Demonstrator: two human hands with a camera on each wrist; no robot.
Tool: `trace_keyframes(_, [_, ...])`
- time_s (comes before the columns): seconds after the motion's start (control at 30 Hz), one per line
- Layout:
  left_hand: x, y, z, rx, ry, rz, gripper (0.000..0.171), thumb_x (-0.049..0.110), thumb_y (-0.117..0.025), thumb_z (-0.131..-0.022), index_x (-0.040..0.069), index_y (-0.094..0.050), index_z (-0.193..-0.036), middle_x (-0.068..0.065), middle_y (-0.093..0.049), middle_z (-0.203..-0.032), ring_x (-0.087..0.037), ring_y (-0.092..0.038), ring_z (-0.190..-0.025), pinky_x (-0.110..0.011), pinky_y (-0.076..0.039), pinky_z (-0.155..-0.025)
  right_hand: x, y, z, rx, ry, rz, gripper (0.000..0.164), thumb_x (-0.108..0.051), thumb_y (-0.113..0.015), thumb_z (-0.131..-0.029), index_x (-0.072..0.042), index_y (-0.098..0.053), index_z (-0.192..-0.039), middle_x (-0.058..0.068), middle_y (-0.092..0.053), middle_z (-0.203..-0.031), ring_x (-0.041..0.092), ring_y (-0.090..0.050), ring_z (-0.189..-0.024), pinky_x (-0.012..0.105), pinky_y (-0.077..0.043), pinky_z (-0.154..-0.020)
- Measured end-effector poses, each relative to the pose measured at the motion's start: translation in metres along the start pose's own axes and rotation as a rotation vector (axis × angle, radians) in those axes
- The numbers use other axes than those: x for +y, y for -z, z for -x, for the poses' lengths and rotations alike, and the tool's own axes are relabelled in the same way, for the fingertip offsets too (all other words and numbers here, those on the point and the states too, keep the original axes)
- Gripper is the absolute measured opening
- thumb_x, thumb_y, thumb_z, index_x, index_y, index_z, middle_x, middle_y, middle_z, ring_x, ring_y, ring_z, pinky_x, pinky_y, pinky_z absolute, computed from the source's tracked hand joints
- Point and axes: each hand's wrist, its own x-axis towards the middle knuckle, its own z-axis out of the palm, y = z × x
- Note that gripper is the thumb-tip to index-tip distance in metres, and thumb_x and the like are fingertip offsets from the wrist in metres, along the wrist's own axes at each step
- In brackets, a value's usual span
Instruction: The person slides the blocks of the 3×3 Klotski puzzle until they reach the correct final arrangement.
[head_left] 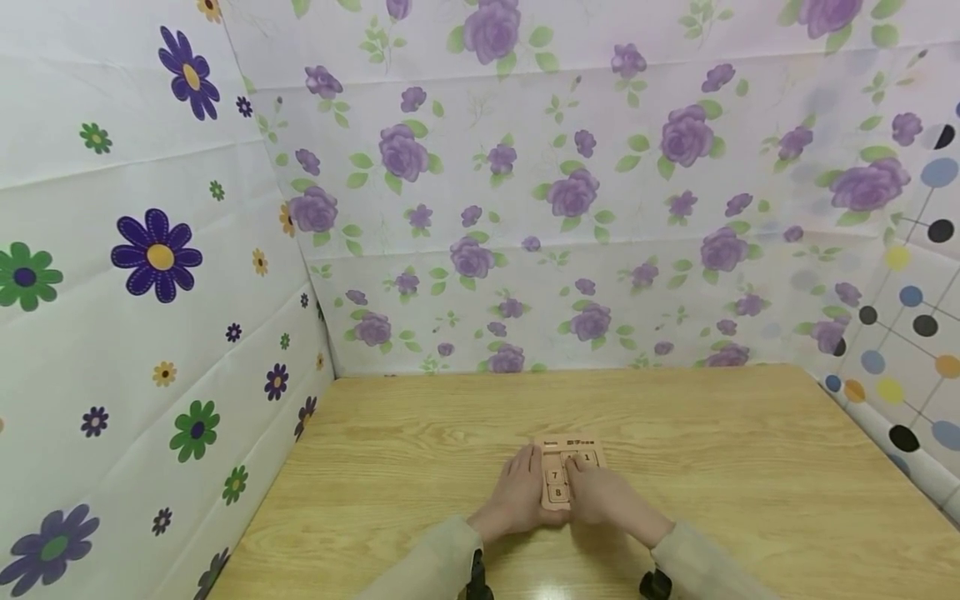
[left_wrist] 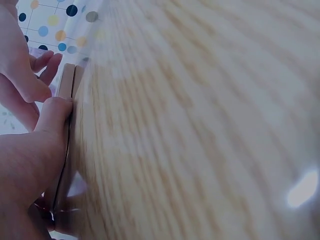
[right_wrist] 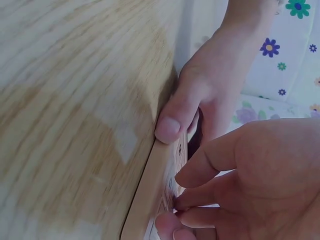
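Note:
A wooden number sliding puzzle (head_left: 549,445) lies flat on the table, with tiles marked 1, 7 and 8 showing. My left hand (head_left: 517,492) grips its left side, fingers along that edge and thumb on the near edge. In the right wrist view the left thumb (right_wrist: 169,129) presses against the puzzle's side wall (right_wrist: 142,200). Over the right part of the puzzle is my right hand (head_left: 598,490), its bent fingertips touching the number tiles and hiding several of them.
The wood-grain table (head_left: 420,433) stretches around the puzzle. A floral cloth (head_left: 480,208) hangs behind it, a daisy-patterned cloth (head_left: 135,333) stands on the left, and a dotted cloth (head_left: 907,350) lines the right. Dark wrist straps (head_left: 656,583) show near the sleeves.

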Motion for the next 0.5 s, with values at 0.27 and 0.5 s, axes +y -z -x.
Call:
trace_keyframes(0.27, [0.0001,0.0001,0.0,0.008,-0.005,-0.013,0.118,0.068,-0.069,-0.073,-0.008,-0.021,-0.149,-0.025,-0.029,-0.154,-0.033,-0.029,-0.144,-0.045,-0.03,-0.119,-0.0031,-0.0013,-0.0032,0.005,-0.022,0.018,0.053,-0.018,-0.055,-0.093,0.01,-0.045,-0.138,0.026,-0.045,-0.143,0.044,-0.052,-0.123,0.058,-0.049,-0.096])
trace_keyframes(0.5, [0.0009,0.0008,0.0005,-0.012,0.005,-0.013,0.116,0.066,-0.068,-0.074,-0.006,-0.02,-0.15,-0.023,-0.027,-0.155,-0.031,-0.028,-0.145,-0.045,-0.031,-0.118,-0.0077,-0.0011,-0.0043,-0.009,0.002,0.037,0.055,-0.016,-0.056,-0.092,0.01,-0.044,-0.138,0.026,-0.045,-0.144,0.041,-0.051,-0.127,0.053,-0.048,-0.101])
